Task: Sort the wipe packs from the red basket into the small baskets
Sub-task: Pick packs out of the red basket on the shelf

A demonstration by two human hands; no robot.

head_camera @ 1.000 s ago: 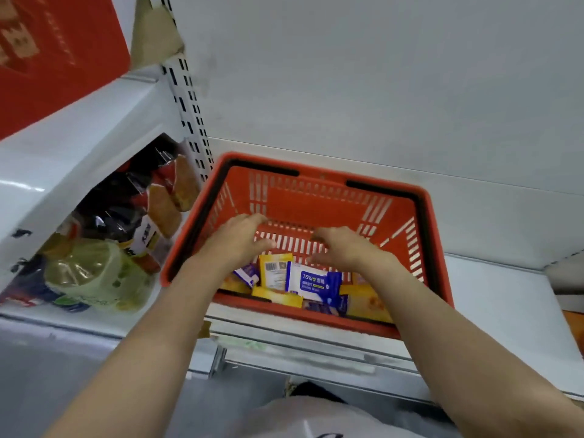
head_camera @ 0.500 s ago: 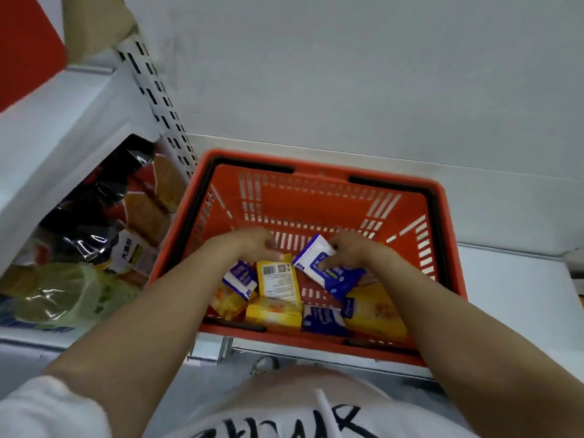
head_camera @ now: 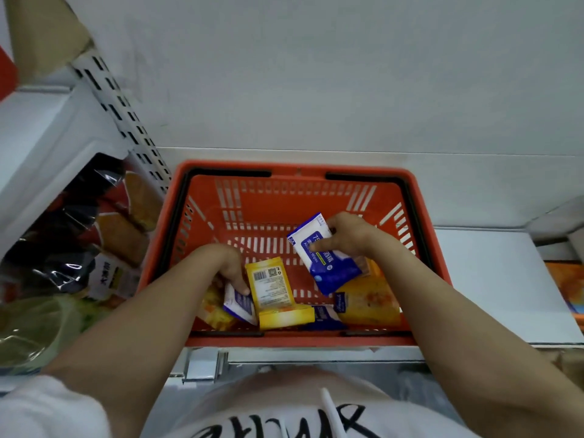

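Red basket sits on a white shelf, directly before me. My right hand grips a blue wipe pack, fingers curled round its upper end, holding it tilted and raised above the basket floor. My left hand is low in the basket's near-left corner, fingertips pinching a small blue pack standing on edge. Beside it, a yellow pack leans barcode-up. Further yellow and blue packs lie along the near wall. Bagged goods occupy the shelf to the left.
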